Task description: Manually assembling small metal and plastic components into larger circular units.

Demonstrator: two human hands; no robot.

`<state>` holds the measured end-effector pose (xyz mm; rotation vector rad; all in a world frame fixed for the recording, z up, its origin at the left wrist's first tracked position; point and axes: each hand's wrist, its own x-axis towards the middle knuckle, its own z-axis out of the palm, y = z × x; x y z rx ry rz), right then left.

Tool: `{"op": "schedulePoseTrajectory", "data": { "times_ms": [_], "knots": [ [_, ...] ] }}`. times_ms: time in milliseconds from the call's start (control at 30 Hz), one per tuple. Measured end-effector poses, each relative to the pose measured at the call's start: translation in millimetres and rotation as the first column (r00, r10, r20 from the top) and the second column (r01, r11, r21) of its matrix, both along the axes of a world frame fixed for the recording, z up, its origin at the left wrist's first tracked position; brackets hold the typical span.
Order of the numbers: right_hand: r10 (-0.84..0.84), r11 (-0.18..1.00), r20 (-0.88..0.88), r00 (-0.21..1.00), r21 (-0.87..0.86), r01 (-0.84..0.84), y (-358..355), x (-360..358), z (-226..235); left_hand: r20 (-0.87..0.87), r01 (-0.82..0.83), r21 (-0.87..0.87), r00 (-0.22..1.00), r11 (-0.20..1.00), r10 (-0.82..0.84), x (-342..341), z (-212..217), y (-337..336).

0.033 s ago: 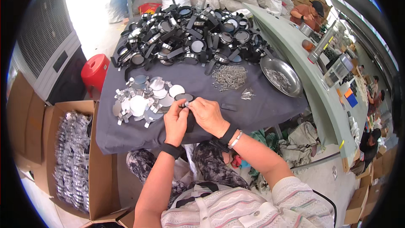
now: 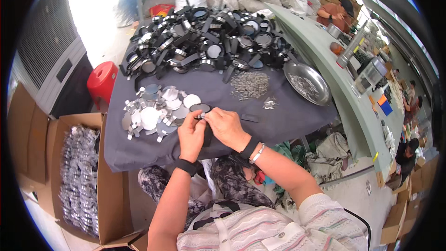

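Observation:
At the near side of the cloth-covered table, my left hand point(image 2: 191, 137) and my right hand point(image 2: 227, 128) meet fingertip to fingertip. Both pinch a watch point(image 2: 201, 107) with a dark round face, and a black strap piece hangs below it between my hands. The fingers partly hide the spot where strap and case meet. Just left of my hands lies a pile of round discs with silver tabs point(image 2: 149, 118). To the right, a separate black strap piece point(image 2: 249, 118) lies flat. Beyond it are a few loose metal pins point(image 2: 269, 103) and a heap of small metal pins point(image 2: 250, 85).
A big mound of black-strapped watches point(image 2: 213, 50) covers the table's far side. An oval metal dish point(image 2: 326, 94) holds more pins at right. A cardboard box point(image 2: 114, 190) of wrapped pieces and a red stool point(image 2: 102, 80) stand left. Co-workers sit along the long green table point(image 2: 306, 35).
The whole view has shifted very slightly. Both hands keep the same pinch on the watch, and nothing on the table has visibly moved.

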<state>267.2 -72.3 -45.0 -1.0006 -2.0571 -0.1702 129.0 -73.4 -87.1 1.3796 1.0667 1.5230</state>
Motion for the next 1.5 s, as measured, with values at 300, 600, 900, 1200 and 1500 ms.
{"op": "schedulePoseTrajectory", "data": {
  "times_ms": [300,600,900,1200,1500],
  "knots": [
    [0.102,0.984,-0.165,0.981,-0.129,-0.124,11,6,-2,0.021,-0.005,-0.018,1.000,1.000,0.005,6,8,4],
    [-0.159,0.965,0.005,0.987,-0.210,0.157,16,91,12,0.077,-0.035,-0.068,0.996,0.997,0.040,6,2,8],
    [-0.305,0.884,0.422,0.854,-0.208,0.418,19,175,-2,0.108,-0.017,-0.078,0.994,0.997,0.026,3,3,8],
    [-0.180,0.949,0.764,0.619,-0.029,0.313,24,160,12,0.060,-0.027,-0.093,0.998,0.995,0.033,5,8,8],
    [-0.263,0.919,0.620,0.739,-0.072,0.387,32,174,-1,0.087,-0.034,-0.064,0.995,0.997,0.039,7,5,8]
  ]
}}
